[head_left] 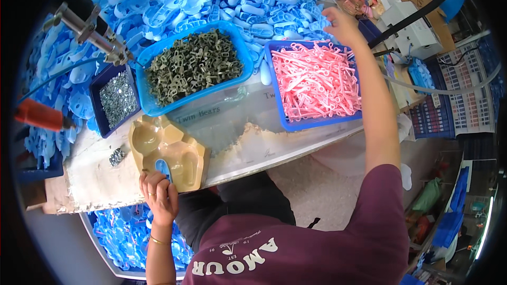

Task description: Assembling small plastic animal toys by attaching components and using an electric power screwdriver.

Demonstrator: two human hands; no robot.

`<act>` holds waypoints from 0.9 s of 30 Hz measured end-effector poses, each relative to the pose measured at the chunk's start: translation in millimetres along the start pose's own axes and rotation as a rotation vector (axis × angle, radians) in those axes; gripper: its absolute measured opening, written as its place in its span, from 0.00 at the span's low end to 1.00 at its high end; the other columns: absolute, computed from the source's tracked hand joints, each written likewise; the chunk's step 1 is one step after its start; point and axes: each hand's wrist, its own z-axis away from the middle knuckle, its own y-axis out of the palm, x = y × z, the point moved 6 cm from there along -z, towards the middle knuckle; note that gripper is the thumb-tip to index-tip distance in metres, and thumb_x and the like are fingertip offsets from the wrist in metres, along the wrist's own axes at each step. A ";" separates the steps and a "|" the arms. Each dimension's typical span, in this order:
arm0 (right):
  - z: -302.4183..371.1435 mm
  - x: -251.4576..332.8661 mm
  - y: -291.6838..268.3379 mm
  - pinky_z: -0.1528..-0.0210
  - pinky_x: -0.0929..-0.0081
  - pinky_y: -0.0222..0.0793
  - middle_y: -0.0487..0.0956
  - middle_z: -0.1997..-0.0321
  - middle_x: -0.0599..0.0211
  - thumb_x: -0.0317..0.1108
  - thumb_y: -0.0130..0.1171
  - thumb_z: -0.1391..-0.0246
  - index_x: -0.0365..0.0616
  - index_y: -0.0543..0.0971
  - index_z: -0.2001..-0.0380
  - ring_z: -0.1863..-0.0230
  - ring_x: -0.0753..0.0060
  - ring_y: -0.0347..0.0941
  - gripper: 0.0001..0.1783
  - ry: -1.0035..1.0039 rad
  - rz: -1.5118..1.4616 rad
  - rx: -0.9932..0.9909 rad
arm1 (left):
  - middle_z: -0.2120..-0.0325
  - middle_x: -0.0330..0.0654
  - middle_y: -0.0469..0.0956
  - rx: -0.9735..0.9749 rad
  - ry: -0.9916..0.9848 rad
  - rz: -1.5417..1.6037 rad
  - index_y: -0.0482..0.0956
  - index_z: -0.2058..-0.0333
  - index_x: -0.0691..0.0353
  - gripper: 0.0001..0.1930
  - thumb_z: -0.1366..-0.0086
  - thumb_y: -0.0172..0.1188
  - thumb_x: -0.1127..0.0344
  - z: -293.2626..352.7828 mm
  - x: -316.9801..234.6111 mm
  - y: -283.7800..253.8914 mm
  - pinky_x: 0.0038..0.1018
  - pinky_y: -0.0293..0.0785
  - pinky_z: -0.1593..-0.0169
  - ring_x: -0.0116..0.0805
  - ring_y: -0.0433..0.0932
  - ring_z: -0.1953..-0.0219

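My left hand (160, 194) is at the front edge of the table, fingers curled around the lower end of a small oblong blue plastic part (162, 167). The part's upper end shows over a hollow of a tan moulded fixture (199, 153); the fingers hide the rest. My right arm stretches far out past a blue tray (296, 125) of pink plastic strips with looped ends (317, 82). Beyond that tray my right hand (343, 25) hangs at the edge of a heap of light blue plastic parts (253, 8). Its fingers are bent and apart, with nothing visible in them.
A blue tub (182, 106) holds dark green-grey small parts. Left of it sits a dark blue bin (94, 95) of small metal pieces, with a few loose pieces (116, 157) nearby. A powered driver (84, 29) hangs at upper left. Below the table stands a crate (108, 256) of blue parts.
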 end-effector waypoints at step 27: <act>101.5 284.2 19.1 0.45 0.77 0.74 0.80 0.49 0.67 0.27 0.62 0.38 0.38 0.76 0.44 0.49 0.79 0.77 0.19 -0.291 -0.960 0.801 | 0.57 0.42 0.77 -0.035 0.019 0.038 0.77 0.64 0.60 0.10 0.44 0.66 0.74 -0.6 2.3 -2.9 0.49 0.65 0.34 0.45 0.76 0.49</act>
